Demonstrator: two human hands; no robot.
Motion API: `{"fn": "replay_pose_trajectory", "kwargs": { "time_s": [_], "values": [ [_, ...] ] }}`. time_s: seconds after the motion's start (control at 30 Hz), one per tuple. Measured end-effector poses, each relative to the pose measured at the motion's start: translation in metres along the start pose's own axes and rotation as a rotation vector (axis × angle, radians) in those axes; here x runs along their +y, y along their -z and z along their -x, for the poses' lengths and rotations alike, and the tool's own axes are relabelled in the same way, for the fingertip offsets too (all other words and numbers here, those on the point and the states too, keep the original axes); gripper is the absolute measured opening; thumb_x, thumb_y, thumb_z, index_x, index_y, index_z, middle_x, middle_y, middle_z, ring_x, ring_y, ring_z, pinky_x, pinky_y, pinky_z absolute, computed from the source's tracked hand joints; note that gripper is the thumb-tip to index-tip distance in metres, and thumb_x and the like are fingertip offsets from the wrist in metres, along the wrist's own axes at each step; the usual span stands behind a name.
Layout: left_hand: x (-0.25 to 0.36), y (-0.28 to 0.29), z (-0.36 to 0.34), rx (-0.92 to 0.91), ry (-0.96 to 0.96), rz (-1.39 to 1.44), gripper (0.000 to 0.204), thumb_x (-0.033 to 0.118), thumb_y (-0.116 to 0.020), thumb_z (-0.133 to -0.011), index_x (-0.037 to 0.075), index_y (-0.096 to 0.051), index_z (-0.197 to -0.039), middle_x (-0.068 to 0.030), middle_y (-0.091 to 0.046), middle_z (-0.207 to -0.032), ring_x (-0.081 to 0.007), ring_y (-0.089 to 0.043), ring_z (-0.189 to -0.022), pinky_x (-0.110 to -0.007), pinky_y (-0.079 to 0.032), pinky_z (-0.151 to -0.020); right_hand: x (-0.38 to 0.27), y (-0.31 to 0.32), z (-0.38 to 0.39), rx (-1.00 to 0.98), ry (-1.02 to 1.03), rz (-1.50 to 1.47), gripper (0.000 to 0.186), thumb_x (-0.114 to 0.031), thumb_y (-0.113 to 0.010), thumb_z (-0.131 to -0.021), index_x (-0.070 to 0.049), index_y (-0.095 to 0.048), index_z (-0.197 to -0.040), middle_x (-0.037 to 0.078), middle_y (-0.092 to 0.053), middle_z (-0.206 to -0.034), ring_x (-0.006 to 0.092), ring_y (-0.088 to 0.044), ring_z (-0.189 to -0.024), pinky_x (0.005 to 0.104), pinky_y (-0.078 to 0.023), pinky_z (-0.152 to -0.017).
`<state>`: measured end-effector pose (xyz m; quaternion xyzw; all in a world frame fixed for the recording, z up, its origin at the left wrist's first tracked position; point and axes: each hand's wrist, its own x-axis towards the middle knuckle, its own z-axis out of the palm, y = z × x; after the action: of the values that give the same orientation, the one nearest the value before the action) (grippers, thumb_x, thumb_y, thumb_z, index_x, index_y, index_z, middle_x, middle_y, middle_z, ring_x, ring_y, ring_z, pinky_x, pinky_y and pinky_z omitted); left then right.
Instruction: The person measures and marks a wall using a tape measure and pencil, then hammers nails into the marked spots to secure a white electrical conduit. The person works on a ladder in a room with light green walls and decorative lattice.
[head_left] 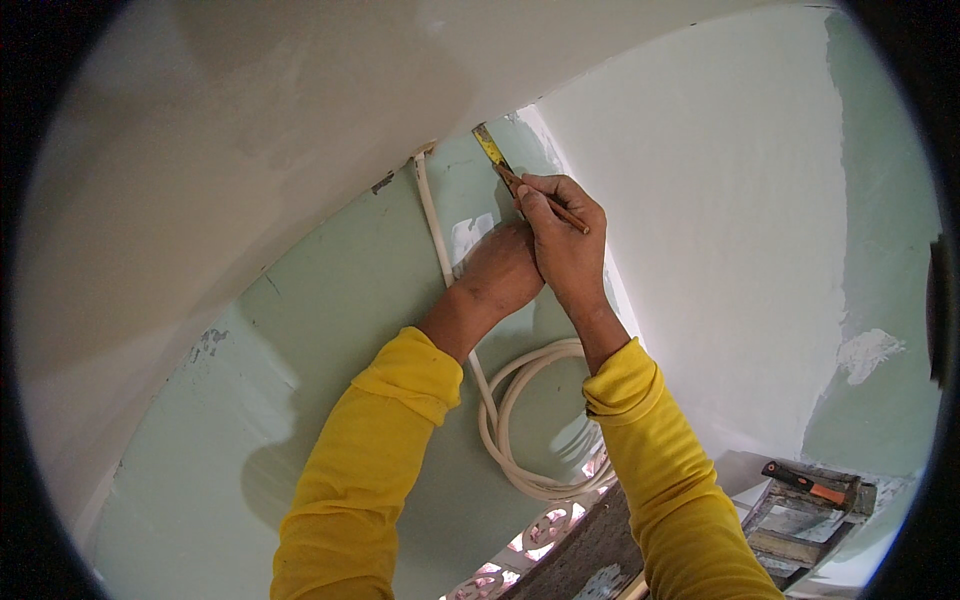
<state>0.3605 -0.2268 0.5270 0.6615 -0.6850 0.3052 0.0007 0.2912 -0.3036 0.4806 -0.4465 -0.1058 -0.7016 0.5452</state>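
The right hand (572,252) pinches a pencil (570,217) near its tip, seemingly for control, at the tape (489,147), which reaches the green wall's (330,300) upper edge. The left hand (503,264) hides its grip; I can't tell what it holds.

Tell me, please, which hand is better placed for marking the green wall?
Probably the right hand: it holds the brown pencil close to the yellow tape measure, while the left hand sits lower, its fingers hidden.
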Motion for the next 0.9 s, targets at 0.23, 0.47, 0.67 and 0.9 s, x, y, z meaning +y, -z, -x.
{"fn": "replay_pose_trajectory", "kwargs": {
  "time_s": [0.23,0.47,0.67,0.9],
  "values": [
    [-0.0028,-0.0022,0.0010,-0.020,-0.006,-0.001,0.038,0.021,-0.061,-0.101,0.000,-0.057,-0.132,-0.0210,-0.070,-0.121,-0.0348,-0.071,-0.107,-0.047,-0.057,-0.098,0.0004,-0.0006,0.0003,-0.010,-0.007,0.014,0.020,-0.011,-0.067,-0.101,0.005,-0.073,-0.112,0.007,-0.074,-0.095,0.0119,-0.066,-0.089,0.0261,-0.053,-0.085],
    [0.0001,0.0012,0.0011,-0.014,-0.001,0.010,0.038,0.021,-0.061,-0.101,0.000,-0.057,-0.132,-0.0215,-0.070,-0.120,-0.0349,-0.071,-0.105,-0.047,-0.058,-0.097,0.0025,0.0000,-0.0010,-0.015,-0.012,0.021,0.020,-0.011,-0.066,-0.101,0.005,-0.073,-0.111,0.007,-0.073,-0.095,0.0112,-0.066,-0.088,0.0256,-0.053,-0.085],
    [-0.0004,0.0025,-0.0002,-0.061,0.021,0.070,0.040,0.016,-0.062,-0.096,-0.001,-0.056,-0.132,-0.0240,-0.067,-0.125,-0.0393,-0.067,-0.114,-0.049,-0.054,-0.102,0.0025,0.0002,-0.0011,-0.018,-0.005,0.015,0.020,-0.011,-0.066,-0.102,0.005,-0.074,-0.111,0.007,-0.073,-0.094,0.0108,-0.066,-0.088,0.0254,-0.052,-0.084],
    [-0.0018,0.0007,0.0004,-0.052,0.003,0.057,0.041,0.015,-0.062,-0.097,-0.001,-0.055,-0.134,-0.0243,-0.066,-0.128,-0.0387,-0.066,-0.118,-0.048,-0.053,-0.104,0.0019,-0.0008,0.0003,-0.012,-0.002,0.022,0.020,-0.011,-0.066,-0.102,0.005,-0.074,-0.111,0.006,-0.073,-0.094,0.0104,-0.065,-0.087,0.0251,-0.052,-0.084]
  ]
}}
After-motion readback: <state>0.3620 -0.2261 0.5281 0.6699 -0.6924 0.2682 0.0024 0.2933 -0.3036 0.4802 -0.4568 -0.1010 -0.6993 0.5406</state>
